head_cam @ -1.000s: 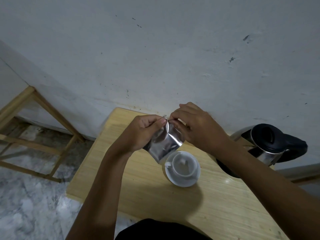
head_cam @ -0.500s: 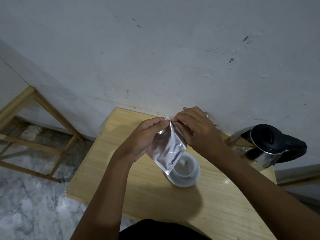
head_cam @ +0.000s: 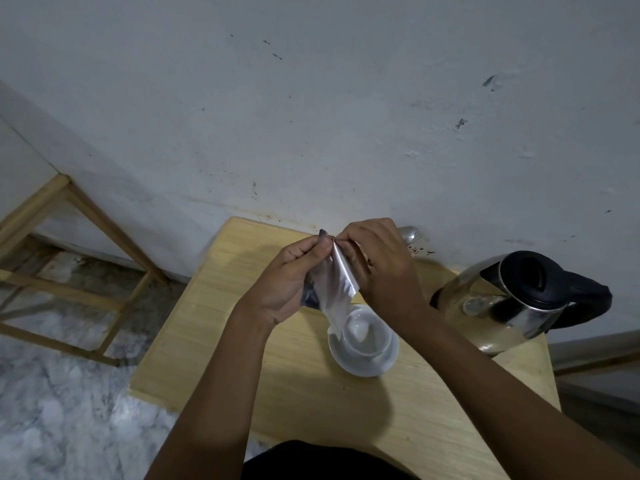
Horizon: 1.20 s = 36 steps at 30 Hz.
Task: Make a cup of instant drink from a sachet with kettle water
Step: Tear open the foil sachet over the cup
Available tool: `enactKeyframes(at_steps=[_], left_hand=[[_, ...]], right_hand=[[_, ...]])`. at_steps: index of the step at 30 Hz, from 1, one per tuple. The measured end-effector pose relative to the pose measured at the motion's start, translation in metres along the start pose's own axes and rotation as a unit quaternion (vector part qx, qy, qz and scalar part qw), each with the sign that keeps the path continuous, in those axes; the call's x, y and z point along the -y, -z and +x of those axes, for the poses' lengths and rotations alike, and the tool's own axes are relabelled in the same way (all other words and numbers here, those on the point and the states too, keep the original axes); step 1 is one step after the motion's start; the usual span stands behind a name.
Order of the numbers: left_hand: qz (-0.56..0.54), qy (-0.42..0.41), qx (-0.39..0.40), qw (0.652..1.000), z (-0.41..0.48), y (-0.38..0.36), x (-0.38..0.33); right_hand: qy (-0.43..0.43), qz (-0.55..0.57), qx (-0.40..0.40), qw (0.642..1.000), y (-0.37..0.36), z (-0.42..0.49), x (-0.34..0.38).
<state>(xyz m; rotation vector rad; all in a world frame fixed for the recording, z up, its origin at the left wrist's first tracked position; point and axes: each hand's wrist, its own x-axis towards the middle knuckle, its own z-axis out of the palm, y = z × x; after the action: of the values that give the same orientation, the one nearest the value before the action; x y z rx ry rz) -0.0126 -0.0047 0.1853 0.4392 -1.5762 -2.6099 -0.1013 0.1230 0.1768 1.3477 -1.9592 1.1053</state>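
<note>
A silver foil sachet [head_cam: 335,289] hangs upright above the table, pinched at its top edge by both hands. My left hand [head_cam: 284,282] grips its top left part, my right hand [head_cam: 381,268] the top right. Its lower corner hangs just over the rim of a white cup [head_cam: 365,332] that stands on a white saucer [head_cam: 362,362]. A steel kettle [head_cam: 502,306] with a black lid and handle stands to the right, near the wall.
The small wooden table [head_cam: 242,341] stands against a white wall. A metal spoon [head_cam: 410,233] lies behind my right hand by the wall. A wooden frame [head_cam: 69,271] stands on the marble floor to the left.
The sachet has swung from a slant to hang more upright, its lower corner now down at the cup's rim. Both hands have kept their grip at its top.
</note>
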Motion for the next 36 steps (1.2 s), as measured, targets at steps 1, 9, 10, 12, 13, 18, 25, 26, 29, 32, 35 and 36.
enactKeyframes(at_steps=[1, 9, 10, 12, 13, 18, 25, 26, 29, 32, 35, 36], left_hand=[[-0.012, 0.000, 0.002, 1.000, 0.000, -0.001, 0.000], [-0.091, 0.006, 0.021, 0.996, 0.002, -0.004, 0.005], [-0.096, 0.005, 0.027, 0.995, 0.003, -0.004, 0.006], [-0.106, 0.004, 0.038, 0.994, 0.004, -0.005, 0.008], [-0.108, 0.004, 0.040, 0.993, 0.005, -0.006, 0.008], [-0.070, 0.003, 0.039, 0.997, 0.003, -0.007, 0.006], [0.185, 0.024, 0.093, 0.978, -0.001, 0.008, -0.020], [0.214, 0.025, 0.096, 0.972, 0.000, 0.009, -0.023], [0.220, 0.007, 0.092, 0.971, 0.002, 0.008, -0.026], [0.161, -0.013, 0.074, 0.984, 0.009, 0.005, -0.017], [0.126, -0.028, 0.063, 0.990, 0.012, 0.012, -0.008], [0.123, -0.028, 0.049, 0.991, 0.011, 0.016, -0.008]], right_hand=[[-0.002, -0.003, -0.012, 1.000, -0.002, -0.001, 0.002], [-0.046, 0.020, -0.079, 0.996, -0.012, -0.011, 0.013], [-0.055, 0.025, -0.083, 0.995, -0.013, -0.012, 0.014], [-0.068, 0.031, -0.088, 0.993, -0.013, -0.015, 0.015], [-0.072, 0.034, -0.092, 0.993, -0.013, -0.016, 0.015], [-0.134, 0.083, -0.042, 0.987, -0.006, -0.016, 0.015], [-0.263, 0.250, 0.224, 0.905, 0.038, 0.017, -0.006], [-0.267, 0.255, 0.240, 0.898, 0.042, 0.019, -0.009], [-0.224, 0.192, 0.228, 0.928, 0.041, 0.021, -0.011], [-0.087, 0.097, 0.132, 0.983, 0.028, 0.012, -0.007], [-0.009, 0.034, 0.051, 0.998, 0.020, 0.002, 0.000], [0.005, 0.027, 0.030, 0.999, 0.020, -0.001, 0.002]])
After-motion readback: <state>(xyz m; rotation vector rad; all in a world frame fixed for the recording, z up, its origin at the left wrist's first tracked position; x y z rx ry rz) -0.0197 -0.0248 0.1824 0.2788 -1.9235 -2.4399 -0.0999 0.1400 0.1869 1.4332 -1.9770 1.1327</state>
